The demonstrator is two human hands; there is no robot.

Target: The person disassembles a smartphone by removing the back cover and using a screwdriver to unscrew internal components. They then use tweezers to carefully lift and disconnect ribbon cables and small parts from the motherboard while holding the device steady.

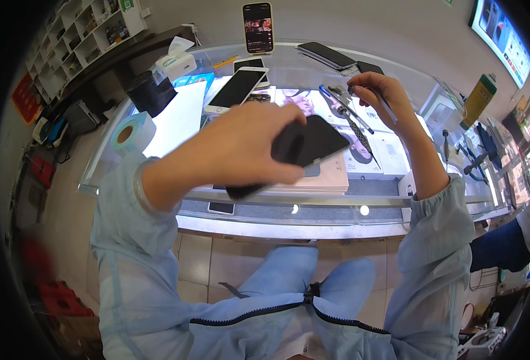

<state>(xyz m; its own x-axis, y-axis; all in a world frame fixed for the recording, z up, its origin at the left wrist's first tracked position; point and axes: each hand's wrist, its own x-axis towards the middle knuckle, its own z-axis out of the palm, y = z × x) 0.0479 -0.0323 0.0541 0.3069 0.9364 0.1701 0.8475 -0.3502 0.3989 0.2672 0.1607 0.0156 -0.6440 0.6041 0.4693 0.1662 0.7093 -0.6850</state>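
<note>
My left hand (235,144) is closed around the edges of a black smartphone (319,141), tilted above the glass counter. Slight motion blur softens this hand and the phone. Farther right, my right hand (388,99) is raised with thumb and fingers pinched together. A small dark thing shows at its fingertips, too small to name. Just left of and below that hand lie a blue-and-silver pen (358,114) and a screwdriver with a patterned handle (355,127). Under the held phone is a stack of pale pink sheets or boxes (331,180), partly hidden.
On the glass display counter (259,215) lie a white-framed phone (238,89), dark phones (325,55) and a tape roll (131,133). A lit phone (258,29) stands at the back. A tissue box (178,63), pliers (476,163) and a yellow-green can (478,101) flank the sides.
</note>
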